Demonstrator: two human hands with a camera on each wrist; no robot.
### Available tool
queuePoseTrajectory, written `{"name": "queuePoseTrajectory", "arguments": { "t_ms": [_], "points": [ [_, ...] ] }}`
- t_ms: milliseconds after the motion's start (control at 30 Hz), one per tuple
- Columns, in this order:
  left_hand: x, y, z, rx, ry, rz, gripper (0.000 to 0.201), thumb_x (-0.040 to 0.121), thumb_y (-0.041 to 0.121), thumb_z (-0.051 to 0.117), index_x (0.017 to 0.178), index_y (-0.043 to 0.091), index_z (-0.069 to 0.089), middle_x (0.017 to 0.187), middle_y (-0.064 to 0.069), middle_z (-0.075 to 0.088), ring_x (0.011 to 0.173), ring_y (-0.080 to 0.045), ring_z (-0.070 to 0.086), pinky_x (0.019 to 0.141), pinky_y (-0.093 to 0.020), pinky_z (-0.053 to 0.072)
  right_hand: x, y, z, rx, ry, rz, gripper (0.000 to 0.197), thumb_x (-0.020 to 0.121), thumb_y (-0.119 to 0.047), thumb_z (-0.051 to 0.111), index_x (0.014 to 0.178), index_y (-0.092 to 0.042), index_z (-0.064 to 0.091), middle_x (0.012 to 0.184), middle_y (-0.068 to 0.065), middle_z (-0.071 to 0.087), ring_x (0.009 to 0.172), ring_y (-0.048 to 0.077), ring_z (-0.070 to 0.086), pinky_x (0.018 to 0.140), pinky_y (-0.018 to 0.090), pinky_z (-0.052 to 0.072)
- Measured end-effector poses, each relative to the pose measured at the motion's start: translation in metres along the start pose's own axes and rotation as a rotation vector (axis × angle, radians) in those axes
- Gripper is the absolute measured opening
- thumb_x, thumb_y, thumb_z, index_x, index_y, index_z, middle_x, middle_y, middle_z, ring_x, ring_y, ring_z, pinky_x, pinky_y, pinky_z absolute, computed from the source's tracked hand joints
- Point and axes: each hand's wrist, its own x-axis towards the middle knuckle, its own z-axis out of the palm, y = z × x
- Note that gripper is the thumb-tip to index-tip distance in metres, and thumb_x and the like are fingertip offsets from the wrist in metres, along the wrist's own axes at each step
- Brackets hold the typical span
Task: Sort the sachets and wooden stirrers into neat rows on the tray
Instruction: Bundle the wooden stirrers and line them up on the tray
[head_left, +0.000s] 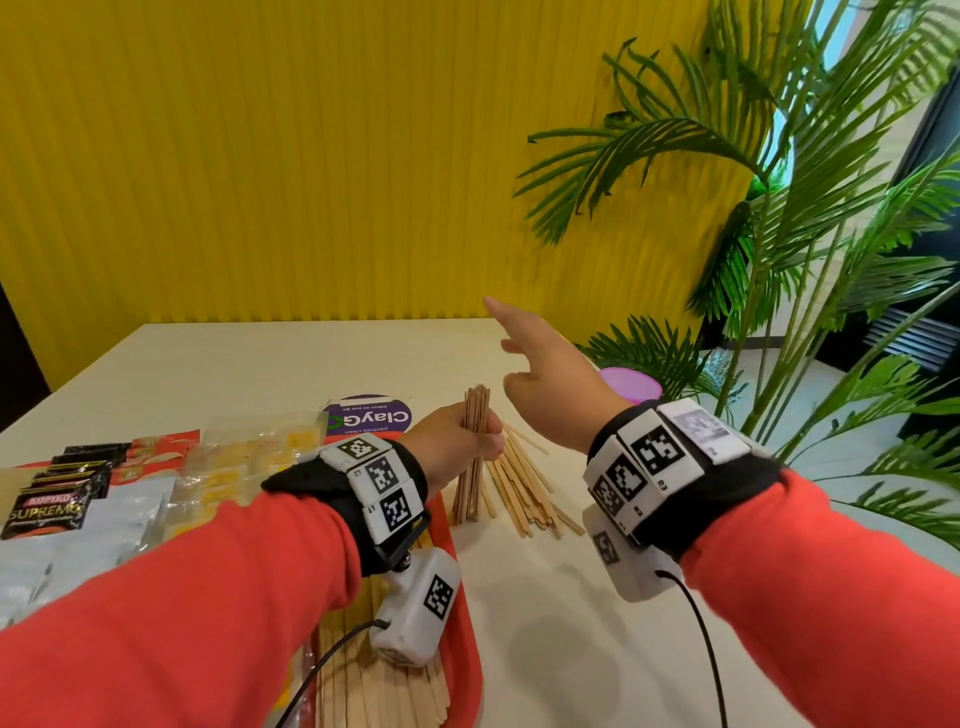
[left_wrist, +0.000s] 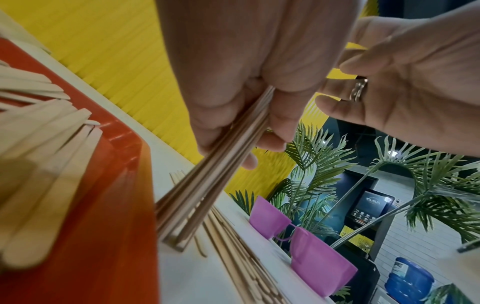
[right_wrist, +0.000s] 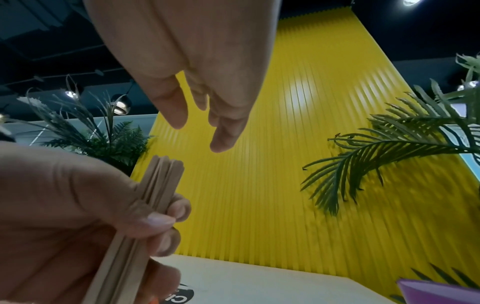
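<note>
Here the cream desk (head_left: 270, 364) stands against a ribbed yellow wall (head_left: 311, 156), with palm plants (head_left: 810, 208) at its right edge. The left hand (head_left: 452, 441) grips a bundle of wooden stirrers (head_left: 475, 415) upright, lower ends on the desk just right of the red tray (head_left: 462, 597). The right hand (head_left: 550, 379) hovers above, fingers spread, empty. Loose stirrers (head_left: 524, 493) lie beside the bundle; sachets (head_left: 93, 493) fill the tray's left part, near the desk's left edge.
</note>
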Motion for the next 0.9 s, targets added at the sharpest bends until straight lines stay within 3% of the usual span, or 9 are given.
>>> {"name": "queuePoseTrajectory", "arguments": {
  "t_ms": [133, 267, 367, 467, 600, 667, 767, 800, 900],
  "points": [
    [-0.002, 0.002, 0.002, 0.031, -0.002, -0.007, 0.008, 0.091, 0.008, 0.054, 0.096, 0.014, 0.056, 0.085, -0.004, 0.060, 0.083, -0.016, 0.054, 0.070, -0.024, 0.039, 0.000, 0.005, 0.006, -0.125, -0.157, -0.004, 0.057, 0.088, 0.005, 0.040, 0.139, -0.021, 0.042, 0.149, -0.006, 0.036, 0.133, 0.010, 0.038, 0.107, 0.021, 0.028],
    [-0.003, 0.004, 0.002, 0.034, -0.003, -0.011, 0.010, 0.093, 0.010, 0.051, 0.101, 0.015, 0.056, 0.089, -0.003, 0.060, 0.083, -0.011, 0.055, 0.068, -0.024, 0.037, -0.001, 0.005, 0.010, -0.192, -0.203, 0.028, 0.050, 0.092, -0.003, 0.043, 0.138, -0.023, 0.044, 0.145, -0.005, 0.042, 0.133, 0.013, 0.038, 0.108, 0.025, 0.029],
    [-0.005, 0.005, 0.003, 0.038, -0.029, -0.020, 0.018, 0.096, 0.011, 0.046, 0.110, 0.018, 0.055, 0.089, 0.000, 0.058, 0.082, -0.010, 0.053, 0.073, -0.026, 0.038, 0.000, 0.000, 0.010, -0.227, -0.183, -0.015, 0.045, 0.094, -0.013, 0.048, 0.138, -0.022, 0.044, 0.139, 0.001, 0.045, 0.122, 0.017, 0.047, 0.096, 0.023, 0.035],
    [-0.005, 0.005, 0.004, 0.103, -0.041, -0.060, 0.026, 0.097, 0.019, 0.044, 0.119, 0.008, 0.054, 0.087, 0.000, 0.059, 0.078, -0.007, 0.052, 0.083, -0.030, 0.041, 0.005, -0.006, 0.011, -0.360, -0.271, -0.010, 0.034, 0.094, -0.022, 0.050, 0.127, -0.019, 0.055, 0.125, 0.006, 0.051, 0.112, 0.021, 0.051, 0.084, 0.023, 0.035],
    [-0.006, 0.006, 0.004, 0.091, -0.045, -0.073, 0.018, 0.096, 0.015, 0.045, 0.109, 0.005, 0.053, 0.080, 0.000, 0.055, 0.066, -0.005, 0.047, 0.068, -0.025, 0.039, 0.014, -0.017, 0.009, -0.503, -0.330, 0.010, 0.022, 0.092, -0.010, 0.049, 0.109, -0.009, 0.062, 0.113, 0.009, 0.060, 0.092, 0.020, 0.053, 0.072, 0.024, 0.034],
    [-0.008, 0.007, 0.003, 0.065, -0.051, -0.062, 0.021, 0.095, 0.014, 0.048, 0.112, 0.005, 0.054, 0.082, 0.000, 0.057, 0.071, -0.008, 0.051, 0.076, -0.029, 0.040, 0.018, -0.022, 0.007, -0.548, -0.346, 0.006, 0.024, 0.089, -0.003, 0.049, 0.108, -0.008, 0.062, 0.110, 0.007, 0.063, 0.086, 0.016, 0.049, 0.071, 0.023, 0.034],
    [-0.010, 0.008, 0.000, 0.025, -0.056, -0.037, 0.024, 0.093, 0.013, 0.052, 0.115, 0.005, 0.056, 0.094, -0.003, 0.063, 0.091, -0.015, 0.057, 0.100, -0.040, 0.040, 0.023, -0.025, 0.002, -0.609, -0.342, 0.002, 0.026, 0.088, -0.002, 0.049, 0.108, -0.009, 0.064, 0.100, 0.005, 0.062, 0.083, 0.016, 0.049, 0.061, 0.021, 0.035],
    [-0.010, 0.009, -0.002, 0.009, -0.054, -0.029, 0.022, 0.093, 0.011, 0.051, 0.114, 0.006, 0.056, 0.093, -0.003, 0.062, 0.092, -0.015, 0.057, 0.100, -0.038, 0.041, 0.024, -0.024, 0.002, -0.611, -0.310, -0.011, 0.025, 0.088, -0.002, 0.049, 0.106, -0.009, 0.064, 0.093, 0.003, 0.060, 0.081, 0.016, 0.049, 0.055, 0.020, 0.033],
    [-0.013, 0.011, -0.008, -0.010, -0.063, -0.021, 0.013, 0.095, 0.006, 0.046, 0.101, 0.013, 0.056, 0.089, -0.003, 0.060, 0.085, -0.009, 0.056, 0.079, -0.022, 0.043, 0.027, -0.023, 0.000, -0.558, -0.210, -0.050, 0.024, 0.087, 0.000, 0.047, 0.098, -0.010, 0.067, 0.085, 0.001, 0.061, 0.076, 0.014, 0.051, 0.052, 0.014, 0.030]
  ]
}}
